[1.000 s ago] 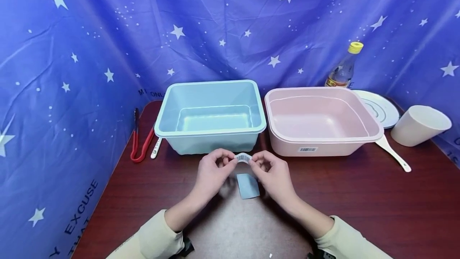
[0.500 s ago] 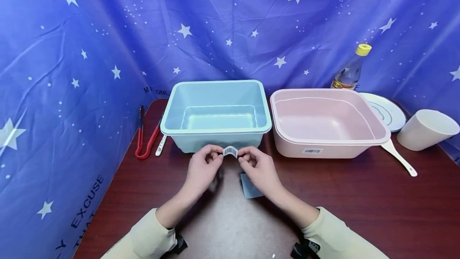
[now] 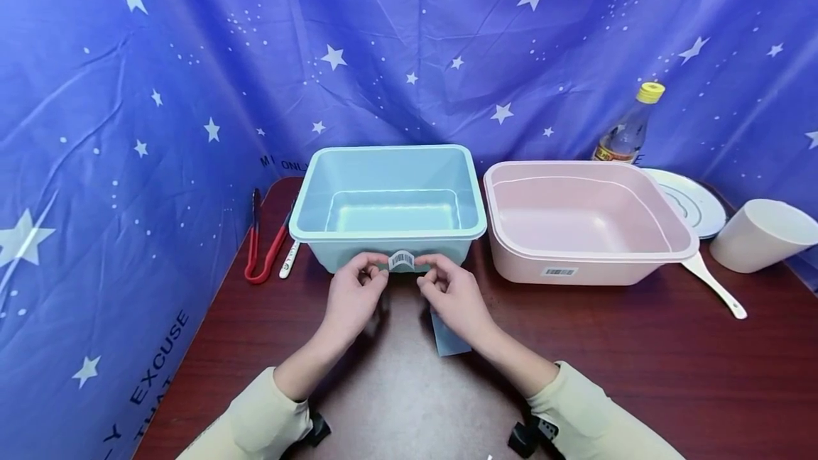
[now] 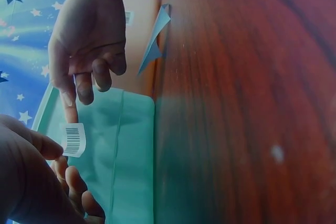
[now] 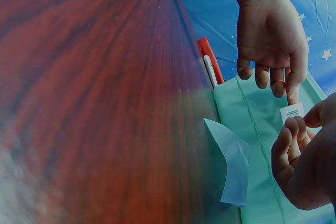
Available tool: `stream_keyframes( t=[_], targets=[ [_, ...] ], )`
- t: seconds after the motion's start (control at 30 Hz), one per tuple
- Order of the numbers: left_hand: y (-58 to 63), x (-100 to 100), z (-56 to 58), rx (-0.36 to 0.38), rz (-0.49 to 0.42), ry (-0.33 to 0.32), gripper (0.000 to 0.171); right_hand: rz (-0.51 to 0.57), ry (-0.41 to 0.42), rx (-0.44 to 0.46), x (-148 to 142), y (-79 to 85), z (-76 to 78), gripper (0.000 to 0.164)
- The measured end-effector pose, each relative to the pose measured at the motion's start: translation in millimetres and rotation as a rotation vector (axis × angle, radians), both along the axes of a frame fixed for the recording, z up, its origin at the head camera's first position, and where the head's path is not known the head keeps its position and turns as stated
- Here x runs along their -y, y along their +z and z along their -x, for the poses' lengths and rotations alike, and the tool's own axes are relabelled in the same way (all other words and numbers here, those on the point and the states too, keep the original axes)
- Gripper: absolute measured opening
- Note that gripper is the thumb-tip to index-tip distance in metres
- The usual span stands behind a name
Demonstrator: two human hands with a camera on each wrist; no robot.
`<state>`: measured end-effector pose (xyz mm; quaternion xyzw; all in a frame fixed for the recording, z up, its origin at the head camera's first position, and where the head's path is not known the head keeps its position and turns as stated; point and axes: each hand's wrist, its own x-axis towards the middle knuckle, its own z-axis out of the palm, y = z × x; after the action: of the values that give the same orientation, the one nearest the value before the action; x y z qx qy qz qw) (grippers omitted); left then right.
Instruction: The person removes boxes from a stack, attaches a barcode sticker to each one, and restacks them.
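A small white barcode sticker is bowed upward between both hands, in front of the blue basin's front wall. Whether it touches the wall I cannot tell. My left hand holds its left end at the fingertips; my right hand has the other end the same way. In the left wrist view the barcode faces out, a fingertip of each hand at its edges. A pale blue-grey slip of paper lies on the table, partly hidden by the right hand. It looks folded in the right wrist view.
To the right stands a pink basin with its own barcode label. Behind and beside it are a yellow-capped bottle, a white plate, a white spoon and a white cup. Red tongs lie left, beside a white handle.
Both hands have carried the sticker forward and left, from over the table to the blue basin's front wall. The thumbs now sit lower, away from the index fingertips. The head view has shifted slightly.
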<state>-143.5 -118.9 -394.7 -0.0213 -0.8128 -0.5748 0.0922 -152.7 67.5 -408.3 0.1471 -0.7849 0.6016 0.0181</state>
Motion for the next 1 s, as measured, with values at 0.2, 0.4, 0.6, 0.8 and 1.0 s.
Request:
stream_keyframes(
  t=[0.2, 0.4, 0.6, 0.8, 1.0],
  targets=[
    [-1.0, 0.2, 0.7, 0.003, -0.001, -0.003, 0.018, -0.003, 0.031, 0.021, -0.9, -2.8, 0.8, 0.036],
    [-1.0, -0.8, 0.8, 0.006, 0.007, -0.012, 0.022, -0.023, 0.040, 0.019, -1.2, -2.2, 0.5, 0.042],
    [-0.9, -1.4, -0.1, 0.001, 0.020, -0.010, 0.025, -0.056, 0.041, 0.021, -0.8, -2.4, 0.6, 0.043],
    [0.4, -2.4, -1.2, -0.013, 0.048, 0.013, 0.024, -0.141, -0.017, -0.060, -0.9, 1.1, -1.8, 0.043],
    [2.0, -2.9, -1.6, -0.028, 0.100, 0.037, 0.024, -0.191, -0.054, -0.139, -2.2, 3.1, -4.4, 0.040]
  ],
)
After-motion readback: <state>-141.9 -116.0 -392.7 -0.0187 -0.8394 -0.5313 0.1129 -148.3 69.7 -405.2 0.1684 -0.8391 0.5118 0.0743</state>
